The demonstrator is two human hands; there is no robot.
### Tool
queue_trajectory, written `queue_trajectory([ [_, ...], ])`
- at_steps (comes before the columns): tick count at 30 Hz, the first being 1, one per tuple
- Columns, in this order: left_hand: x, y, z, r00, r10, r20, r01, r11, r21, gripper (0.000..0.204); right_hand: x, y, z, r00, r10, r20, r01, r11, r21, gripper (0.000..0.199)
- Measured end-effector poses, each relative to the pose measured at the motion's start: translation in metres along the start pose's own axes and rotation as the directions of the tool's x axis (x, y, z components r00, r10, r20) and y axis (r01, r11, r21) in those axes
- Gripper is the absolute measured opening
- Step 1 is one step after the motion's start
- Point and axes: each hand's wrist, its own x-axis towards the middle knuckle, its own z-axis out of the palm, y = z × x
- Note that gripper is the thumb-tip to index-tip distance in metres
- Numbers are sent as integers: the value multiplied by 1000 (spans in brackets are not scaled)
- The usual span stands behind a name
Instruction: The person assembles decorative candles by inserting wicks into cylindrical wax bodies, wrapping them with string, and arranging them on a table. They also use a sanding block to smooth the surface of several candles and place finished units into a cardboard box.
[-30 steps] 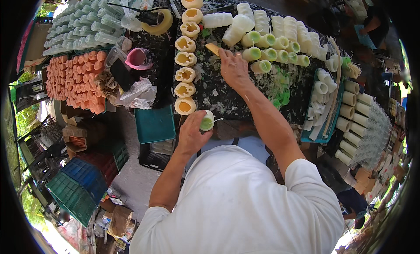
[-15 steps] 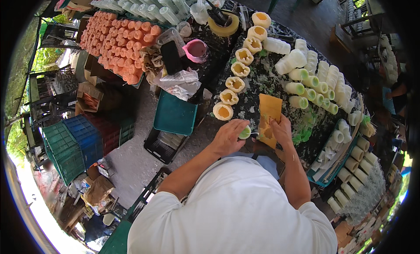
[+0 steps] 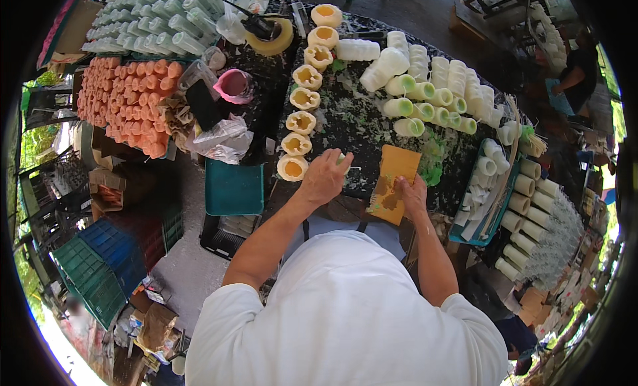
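Note:
My left hand (image 3: 323, 175) is curled around a small pale green candle (image 3: 341, 163), mostly hidden by the fingers; a short white wick sticks out to the right. It is at the near edge of the black, wax-spattered table (image 3: 345, 135), beside the closest of several cream wax cups (image 3: 292, 167) lined up on the left. My right hand (image 3: 413, 194) grips a flat yellow-orange board (image 3: 397, 167) by its right side, fingers closed on it. Brown stains mark the board's lower half. Several ribbed white-and-green candles (image 3: 435, 97) lie beyond it.
A blue-green tray of white pieces (image 3: 478, 220) is at the right. On the left are orange wax pieces (image 3: 129, 107), a pink cup (image 3: 234, 86), a tape roll (image 3: 271, 37) and a teal tray (image 3: 234, 188). Another person (image 3: 577, 74) is at the far right.
My left hand has moved forward over the table edge with the candle, turning knuckles up. My right hand still holds the board. The whole view has swung, shifting the scene leftward.

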Motion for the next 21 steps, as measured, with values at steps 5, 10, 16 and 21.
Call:
queue_trajectory([
  [5,5,0,2,999,35,8,-36,992,119,42,0,5,14,977,139,163,-170,966,195,25],
  [10,2,4,-2,998,46,-30,-40,983,181,47,38,-2,71,975,206,84,-222,907,359,23],
  [16,4,0,-1,999,-16,43,10,993,117,41,51,18,67,967,174,189,-247,833,495,28],
  [21,0,6,-12,1000,0,12,-2,982,187,38,22,38,30,996,11,-85,-21,994,-110,40],
])
